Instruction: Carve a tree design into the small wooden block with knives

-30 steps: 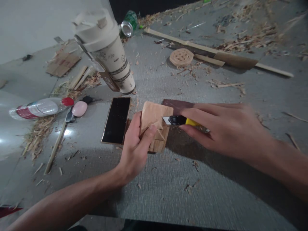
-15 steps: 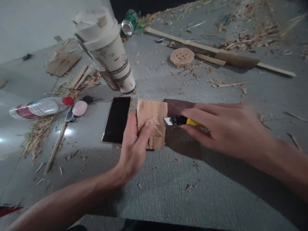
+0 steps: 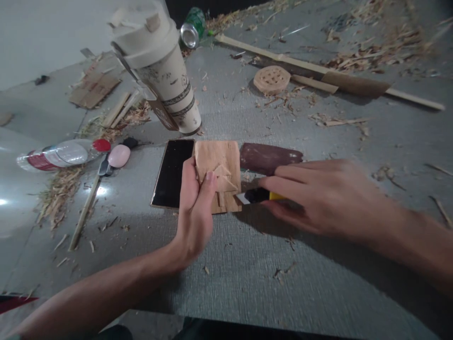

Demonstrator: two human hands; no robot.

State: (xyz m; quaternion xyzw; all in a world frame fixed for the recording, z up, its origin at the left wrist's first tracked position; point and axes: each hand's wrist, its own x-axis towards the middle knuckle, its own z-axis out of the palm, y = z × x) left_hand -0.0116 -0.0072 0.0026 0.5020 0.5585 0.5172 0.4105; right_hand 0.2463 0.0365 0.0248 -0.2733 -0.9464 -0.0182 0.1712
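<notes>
My left hand (image 3: pixel 198 208) grips a flat piece of light wood (image 3: pixel 219 153) by its left side, thumb on top. A raised house-like shape shows on the wood's face, partly under the thumb. In my right hand (image 3: pixel 311 196) is a utility knife (image 3: pixel 260 194) with a yellow and black body. Its short blade points left and lies at the lower right edge of the wood; whether it touches I cannot tell. A dark brown strip (image 3: pixel 267 157) lies just above the knife. Left of the wood lies a black phone (image 3: pixel 171 177), partly covered by my left hand.
A tall patterned cup (image 3: pixel 177 89) stands behind the phone. To the left lie a plastic bottle (image 3: pixel 76 155) and a pink rounded item (image 3: pixel 119 156). A carved wooden disc (image 3: pixel 272 79), long wooden strips (image 3: pixel 300 66), a green can (image 3: pixel 193 28) and shavings lie farther back.
The knife has moved down along the wood's right edge, and my right hand has lowered with it. More of the dark brown strip shows. The view has shifted slightly.
</notes>
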